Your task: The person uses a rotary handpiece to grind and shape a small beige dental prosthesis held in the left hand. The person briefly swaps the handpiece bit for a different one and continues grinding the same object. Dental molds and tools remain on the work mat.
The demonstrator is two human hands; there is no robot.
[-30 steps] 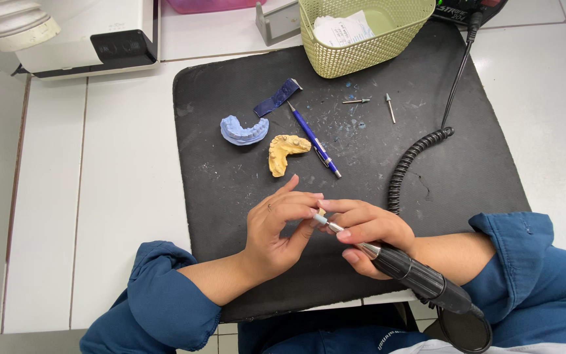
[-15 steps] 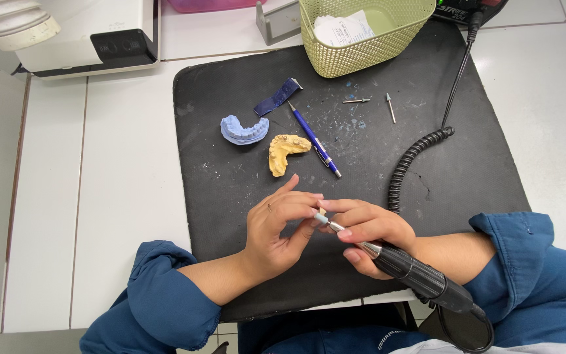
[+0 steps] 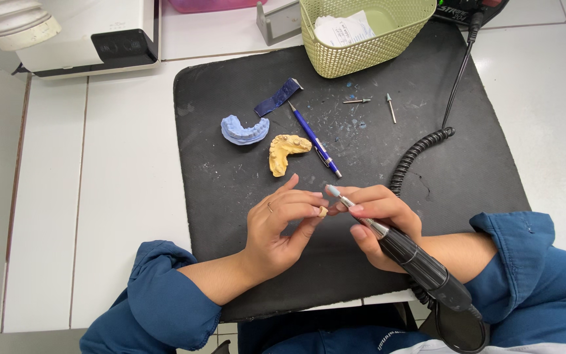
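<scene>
The person sits at a white tiled bench (image 3: 113, 196) with both forearms in blue sleeves resting over a black rubber mat (image 3: 230, 183); the left hand (image 3: 280, 226) is raised on the near part of the mat, thumb and fingertips pinched on a small tan piece (image 3: 323, 212), too small to identify further; the right hand (image 3: 381, 219) is wrapped around a black rotary handpiece (image 3: 420, 265), held like a pen, its grey grinding tip (image 3: 332, 191) lying just above the tan piece and close to the left fingertips; whether tip and piece touch cannot be told; a black coiled cord (image 3: 414, 157) runs across the right side of the mat towards the far edge, where a straight cable continues up to a dark control unit (image 3: 466, 10); beyond the hands, near the middle of the mat, a yellow dental cast (image 3: 284, 152) lies just beside a blue dental cast (image 3: 242, 130), the two slightly apart; a blue pen (image 3: 314, 139) lies diagonally to the right of the yellow cast, its far end near a dark blue strip (image 3: 278, 98); two loose burs (image 3: 375, 103) lie further right; a pale green perforated basket (image 3: 355, 56) holding white paper stands at the far edge of the mat; a white machine (image 3: 86, 33) occupies the far left corner of the bench.
</scene>
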